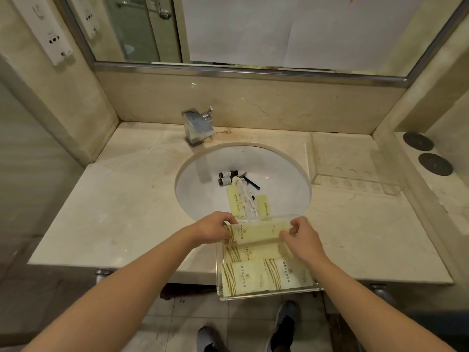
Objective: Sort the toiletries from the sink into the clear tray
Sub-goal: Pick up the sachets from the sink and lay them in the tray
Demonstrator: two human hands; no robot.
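A clear tray [269,294] rests on the counter's front edge, overhanging it, with several pale yellow toiletry packets [253,275] laid in rows inside. Both hands hold one long yellow packet [258,231] over the tray's far end: my left hand [215,228] pinches its left end, my right hand [302,240] its right end. In the white sink [284,174] lie two small dark bottles [227,177], a black razor [251,182], a wrapped toothbrush [245,196] and two yellow packets [234,201].
A chrome faucet [199,125] stands behind the basin. A second clear organiser [355,163] sits on the counter at the right. Two dark round discs [426,153] lie on the ledge far right. A mirror and a wall socket panel [54,34] are above.
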